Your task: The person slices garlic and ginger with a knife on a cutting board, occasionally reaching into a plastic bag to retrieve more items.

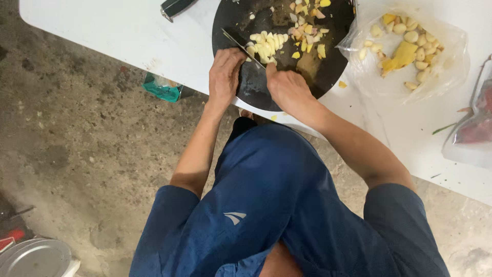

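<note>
Left hand (pixel 224 72): I see it curled shut, fingertips pressing down on the pale garlic slices (pixel 266 47) at the near edge of the dark round cutting board (pixel 256 87).
Right hand (pixel 288 87): closed around the knife (pixel 241 45) handle, blade angled up-left across the board, touching the garlic.
Garlic: I judge it light, firm but slippery and prone to roll; best pinned from above with tucked fingertips.
Knife: stiff, sharp; hold by the handle only.
Surface (pixel 128 36): white, carrying a clear bag of peeled cloves (pixel 410 46) to the right.
</note>
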